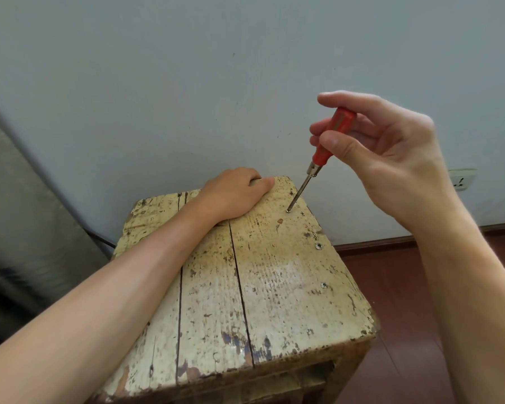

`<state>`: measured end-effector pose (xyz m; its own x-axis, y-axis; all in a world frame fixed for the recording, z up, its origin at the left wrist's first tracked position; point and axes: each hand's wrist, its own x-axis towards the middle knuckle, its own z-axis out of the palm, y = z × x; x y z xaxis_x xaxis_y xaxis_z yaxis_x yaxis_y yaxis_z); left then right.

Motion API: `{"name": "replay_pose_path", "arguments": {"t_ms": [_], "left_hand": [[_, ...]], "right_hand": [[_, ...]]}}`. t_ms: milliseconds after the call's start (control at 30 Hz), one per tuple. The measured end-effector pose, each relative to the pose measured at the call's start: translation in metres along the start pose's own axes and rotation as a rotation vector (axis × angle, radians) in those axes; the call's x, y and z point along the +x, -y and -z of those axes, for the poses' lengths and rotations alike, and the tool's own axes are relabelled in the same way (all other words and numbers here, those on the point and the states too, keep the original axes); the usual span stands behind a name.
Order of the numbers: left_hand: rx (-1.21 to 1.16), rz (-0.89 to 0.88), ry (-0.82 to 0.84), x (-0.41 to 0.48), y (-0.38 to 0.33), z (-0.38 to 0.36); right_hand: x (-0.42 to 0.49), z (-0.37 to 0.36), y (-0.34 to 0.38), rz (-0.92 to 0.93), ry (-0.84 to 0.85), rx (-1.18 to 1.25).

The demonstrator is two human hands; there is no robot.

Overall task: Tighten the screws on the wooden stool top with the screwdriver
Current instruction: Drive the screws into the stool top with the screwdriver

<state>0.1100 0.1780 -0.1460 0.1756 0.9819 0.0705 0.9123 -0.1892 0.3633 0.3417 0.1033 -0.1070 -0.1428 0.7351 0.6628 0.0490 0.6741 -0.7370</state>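
L arm (114, 287) on stool (274, 287); screwdriver (319, 157) tilted

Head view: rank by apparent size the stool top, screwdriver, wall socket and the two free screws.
1. stool top
2. screwdriver
3. wall socket, though farther off
4. far screw and near screw look alike

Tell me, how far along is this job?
Nothing plainly finished. In hand: the right hand holds the red screwdriver, tip in the far screw; the left hand grips the stool top at its far edge. Left, probably: two nearer screws by the right edge.
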Motion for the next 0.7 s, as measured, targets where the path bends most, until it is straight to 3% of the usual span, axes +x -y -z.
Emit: {"name": "replay_pose_path", "arguments": {"t_ms": [367, 567, 700], "left_hand": [[-0.003, 0.0, -0.005, 0.0, 0.001, 0.0], [0.002, 0.0, -0.006, 0.001, 0.002, -0.001], [0.003, 0.001, -0.002, 0.002, 0.003, -0.001]], "right_hand": [[0.0, -0.02, 0.002, 0.074, -0.102, -0.152], [0.0, -0.001, 0.0, 0.011, 0.062, -0.026], [0.001, 0.002, 0.001, -0.015, 0.057, -0.014]]}}
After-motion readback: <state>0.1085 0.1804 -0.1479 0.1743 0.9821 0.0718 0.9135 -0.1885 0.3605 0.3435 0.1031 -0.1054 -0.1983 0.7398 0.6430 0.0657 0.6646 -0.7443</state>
